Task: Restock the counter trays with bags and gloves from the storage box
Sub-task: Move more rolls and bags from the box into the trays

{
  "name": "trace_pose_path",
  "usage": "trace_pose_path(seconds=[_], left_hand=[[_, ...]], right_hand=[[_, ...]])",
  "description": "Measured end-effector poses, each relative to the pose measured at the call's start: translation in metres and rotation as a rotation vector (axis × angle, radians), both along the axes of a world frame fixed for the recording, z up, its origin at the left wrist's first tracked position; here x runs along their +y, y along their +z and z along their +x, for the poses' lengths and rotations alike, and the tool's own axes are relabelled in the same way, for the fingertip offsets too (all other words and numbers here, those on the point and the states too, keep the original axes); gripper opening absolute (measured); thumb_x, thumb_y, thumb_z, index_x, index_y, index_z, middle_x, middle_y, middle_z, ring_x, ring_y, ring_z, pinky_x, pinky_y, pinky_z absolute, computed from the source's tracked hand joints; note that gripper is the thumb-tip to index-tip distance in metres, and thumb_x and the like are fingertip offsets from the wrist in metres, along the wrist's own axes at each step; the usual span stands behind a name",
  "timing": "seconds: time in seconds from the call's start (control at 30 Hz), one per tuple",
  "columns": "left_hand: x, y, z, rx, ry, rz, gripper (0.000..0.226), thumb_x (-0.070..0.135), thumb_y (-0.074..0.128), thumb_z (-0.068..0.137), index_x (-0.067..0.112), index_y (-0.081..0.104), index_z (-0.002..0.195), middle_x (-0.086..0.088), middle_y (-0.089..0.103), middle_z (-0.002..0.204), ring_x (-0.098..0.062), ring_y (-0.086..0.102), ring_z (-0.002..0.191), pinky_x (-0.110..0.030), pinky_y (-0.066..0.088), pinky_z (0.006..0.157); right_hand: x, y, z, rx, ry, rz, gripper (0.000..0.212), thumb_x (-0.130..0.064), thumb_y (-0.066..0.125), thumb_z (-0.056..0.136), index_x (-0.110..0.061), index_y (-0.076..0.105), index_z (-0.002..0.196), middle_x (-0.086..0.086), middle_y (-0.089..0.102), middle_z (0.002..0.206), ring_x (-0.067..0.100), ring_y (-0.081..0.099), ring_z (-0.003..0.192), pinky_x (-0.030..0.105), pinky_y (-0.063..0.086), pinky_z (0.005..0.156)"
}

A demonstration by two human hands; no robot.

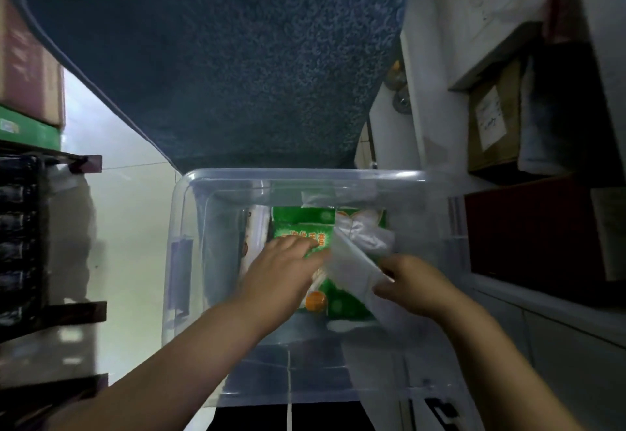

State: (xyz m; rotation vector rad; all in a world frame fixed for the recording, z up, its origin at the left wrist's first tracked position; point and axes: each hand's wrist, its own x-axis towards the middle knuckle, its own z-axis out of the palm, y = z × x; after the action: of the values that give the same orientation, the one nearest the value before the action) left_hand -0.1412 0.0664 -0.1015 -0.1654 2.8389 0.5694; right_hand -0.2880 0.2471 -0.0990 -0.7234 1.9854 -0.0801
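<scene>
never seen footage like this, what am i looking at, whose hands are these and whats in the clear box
No machine here: a person works with bare hands. The one picture comes from a camera worn on their head, looking down. Both hands reach into a clear storage box. The left hand lies, fingers straight, on a green packet. The right hand grips a whitish plastic pack; bags or gloves, I cannot tell. Cardboard boxes stand on shelves at right.

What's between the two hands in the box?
In the head view, a whitish see-through pack slants between the left hand and right hand, lying over a green packet.
</scene>
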Motion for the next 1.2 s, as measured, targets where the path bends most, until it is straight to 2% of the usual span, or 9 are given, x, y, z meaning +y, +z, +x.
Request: trace_pose_path(seconds=[0.07,0.17,0.3,0.43,0.57,0.73,0.97,1.07,1.2], left_hand=[[0.007,0.014,-0.017,0.004,-0.044,0.044,0.078,0.011,0.075,0.060,0.021,0.048,0.133,-0.003,0.057,0.131,-0.024,0.053,0.120,-0.034,0.036,0.104],[0.008,0.027,-0.037,-0.183,-0.102,0.126,0.063,0.025,0.061,0.079,0.021,0.039,0.137,-0.001,0.044,0.143,-0.020,0.033,0.135,-0.032,0.013,0.115],[-0.008,0.027,-0.038,-0.332,-0.155,-0.018,0.018,0.028,0.056,0.081,0.021,0.062,0.096,-0.002,0.066,0.102,-0.025,0.061,0.094,-0.032,0.042,0.075],[-0.026,0.012,-0.018,-0.423,-0.086,-0.102,0.016,0.026,0.059,0.081,0.019,0.065,0.093,-0.002,0.067,0.096,-0.027,0.065,0.087,-0.028,0.037,0.063],[-0.046,0.001,-0.002,-0.429,0.011,-0.242,0.025,0.029,0.083,0.042,0.020,0.065,0.056,-0.002,0.061,0.055,-0.022,0.060,0.041,-0.023,0.039,0.035],[-0.056,-0.003,0.015,-0.342,0.175,-0.168,0.011,0.031,0.060,0.078,0.023,0.065,0.083,0.000,0.065,0.081,-0.024,0.066,0.073,-0.026,0.038,0.056],[-0.061,0.010,0.025,-0.292,0.270,-0.124,0.015,0.034,0.055,0.082,0.021,0.064,0.081,-0.001,0.069,0.075,-0.022,0.066,0.069,-0.028,0.052,0.061],[-0.059,0.019,0.030,-0.259,0.288,-0.123,0.018,0.035,0.051,0.085,0.022,0.064,0.086,-0.001,0.071,0.081,-0.022,0.066,0.075,-0.027,0.047,0.063],[-0.057,0.041,0.036,-0.262,0.300,-0.096,0.017,0.035,0.051,0.085,0.023,0.063,0.089,0.000,0.071,0.086,-0.022,0.066,0.081,-0.027,0.042,0.064]], right_hand=[[-0.007,0.014,-0.002,-0.070,-0.018,-0.112,0.020,-0.030,0.064,0.078,-0.021,0.064,0.095,-0.003,0.068,0.089,0.017,0.062,0.081,0.033,0.050,0.069],[-0.021,0.021,0.003,-0.131,0.038,-0.214,0.030,-0.039,0.060,0.075,-0.015,0.063,0.093,0.003,0.069,0.092,0.020,0.062,0.082,0.041,0.052,0.073],[-0.037,0.010,0.003,-0.132,0.095,-0.234,0.015,-0.031,0.065,0.081,-0.021,0.060,0.091,0.000,0.065,0.095,0.018,0.058,0.084,0.038,0.050,0.074],[-0.044,-0.027,-0.007,0.002,-0.023,-0.212,0.038,-0.026,0.073,0.076,-0.022,0.059,0.112,0.000,0.055,0.116,0.018,0.053,0.104,0.030,0.045,0.087],[-0.049,-0.087,-0.020,0.160,-0.279,-0.118,0.046,-0.019,0.067,0.081,-0.016,0.051,0.125,0.010,0.051,0.133,0.029,0.049,0.118,0.035,0.041,0.098],[-0.056,-0.127,-0.015,0.226,-0.164,0.112,0.052,-0.026,0.062,0.084,-0.018,0.042,0.131,0.012,0.049,0.134,0.032,0.045,0.122,0.037,0.039,0.101],[-0.040,-0.122,0.027,0.134,-0.329,0.160,0.009,-0.022,0.064,0.081,-0.015,0.063,0.076,0.016,0.068,0.100,0.029,0.063,0.091,0.029,0.046,0.073],[-0.031,-0.112,0.046,0.021,-0.475,0.114,0.036,-0.014,0.064,0.082,-0.020,0.042,0.054,0.016,0.062,0.081,0.022,0.056,0.074,0.026,0.040,0.065],[-0.019,-0.094,0.062,0.019,-0.685,0.058,0.032,-0.006,0.063,0.081,-0.020,0.049,0.056,0.026,0.067,0.087,0.020,0.053,0.075,0.024,0.037,0.067]])
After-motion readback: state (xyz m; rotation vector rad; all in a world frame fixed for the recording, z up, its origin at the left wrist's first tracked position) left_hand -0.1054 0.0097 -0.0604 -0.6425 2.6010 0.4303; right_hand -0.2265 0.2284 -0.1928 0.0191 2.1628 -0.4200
